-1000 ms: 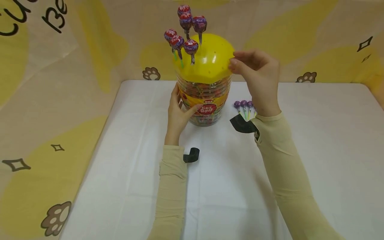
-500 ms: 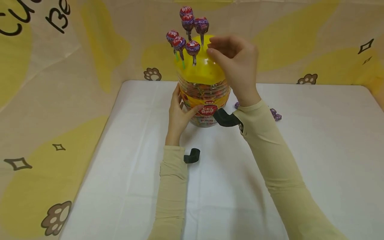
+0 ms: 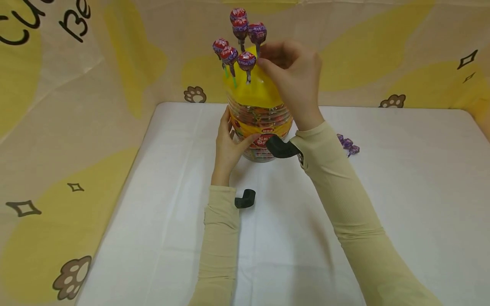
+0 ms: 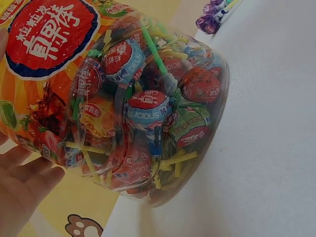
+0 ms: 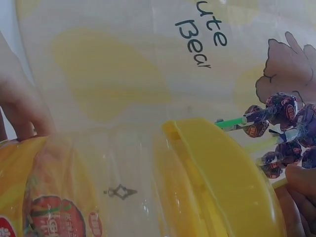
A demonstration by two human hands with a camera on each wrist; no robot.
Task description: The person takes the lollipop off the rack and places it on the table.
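Observation:
A clear plastic jar (image 3: 258,114) with a yellow-orange label stands upright on the table, packed with wrapped lollipops (image 4: 148,107). Several purple-and-red lollipops (image 3: 229,55) stick up out of its domed yellow lid (image 3: 264,94). My left hand (image 3: 227,146) steadies the jar from the left, its thumb on the label. Over the lid's right side, my right hand (image 3: 294,80) pinches the stick of the rightmost standing lollipop (image 3: 257,32). The fingertips are partly hidden in the head view; in the right wrist view, the thumb (image 5: 302,178) lies by a yellow stick.
More purple lollipops (image 3: 347,144) lie on the white tabletop (image 3: 402,191) right of the jar, partly covered by the right sleeve. Behind rises a patterned cloth backdrop (image 3: 383,63). A black curved piece (image 3: 283,147) juts from the right cuff, another (image 3: 245,199) from the left.
My right hand has moved left from the lid's right edge to the rightmost standing lollipop, its fingers closing round the stick. The left hand and jar keep their place.

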